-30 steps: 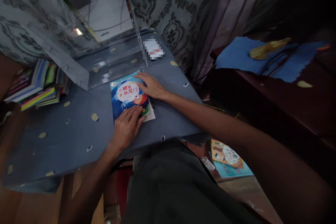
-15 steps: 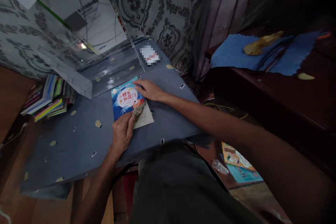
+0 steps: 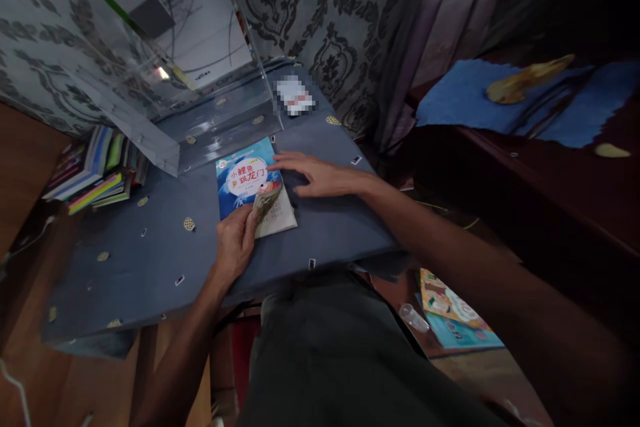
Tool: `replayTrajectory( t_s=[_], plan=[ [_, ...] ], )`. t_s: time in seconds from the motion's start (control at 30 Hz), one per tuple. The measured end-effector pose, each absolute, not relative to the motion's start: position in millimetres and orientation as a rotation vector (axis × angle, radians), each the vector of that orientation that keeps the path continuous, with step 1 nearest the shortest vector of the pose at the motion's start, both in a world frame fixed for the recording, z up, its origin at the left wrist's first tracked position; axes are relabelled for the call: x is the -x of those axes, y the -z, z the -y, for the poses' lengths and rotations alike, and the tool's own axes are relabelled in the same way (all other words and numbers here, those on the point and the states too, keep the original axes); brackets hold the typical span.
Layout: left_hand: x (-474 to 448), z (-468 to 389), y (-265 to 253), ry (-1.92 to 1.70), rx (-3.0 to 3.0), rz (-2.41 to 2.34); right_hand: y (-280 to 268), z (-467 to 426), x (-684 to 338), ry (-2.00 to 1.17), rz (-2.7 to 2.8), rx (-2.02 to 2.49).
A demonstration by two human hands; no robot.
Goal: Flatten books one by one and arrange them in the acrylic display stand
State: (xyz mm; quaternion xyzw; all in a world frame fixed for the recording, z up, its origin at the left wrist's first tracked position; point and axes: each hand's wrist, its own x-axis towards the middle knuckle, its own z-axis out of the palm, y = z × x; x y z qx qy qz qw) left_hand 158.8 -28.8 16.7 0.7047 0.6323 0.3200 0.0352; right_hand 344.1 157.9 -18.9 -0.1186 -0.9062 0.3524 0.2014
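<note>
Clamping fingers on the booklet (image 3: 250, 180) at 7 o'clock, left hand (image 3: 234, 240) likely props pages (image 3: 266, 198) up; right hand (image 3: 319, 175), 3 o'clock, fingers apart.

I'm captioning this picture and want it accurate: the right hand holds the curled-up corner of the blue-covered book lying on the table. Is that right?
Wrong hand: the head view shows the left hand, not the right hand, holding the curled-up corner of the blue-covered book lying on the table.
</note>
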Motion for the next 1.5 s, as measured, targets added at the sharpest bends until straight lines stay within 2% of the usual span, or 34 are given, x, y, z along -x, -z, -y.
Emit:
replayTrajectory(
  t_s=[0.53,0.8,0.97,1.2,1.4,1.5],
  plan=[
    [-158,27,-20,-1.064,-1.973,-1.973,33,-145,-352,-0.965,2.567,0.299],
    [-156,25,-7,-1.287,-1.794,-1.947,30,-141,-354,-0.983,2.599,0.251],
    [-153,21,-4,-1.462,-1.987,-1.949,31,-138,-354,-0.988,2.553,0.228],
    [-152,28,-16,-1.165,-2.229,-1.903,23,-134,-352,-0.970,2.503,0.296],
    [-155,44,-20,-0.480,-2.455,-1.921,22,-136,-353,-0.969,2.468,0.261],
    [-154,45,-14,-0.388,-2.500,-1.953,21,-137,-354,-0.945,2.448,0.264]
  ],
)
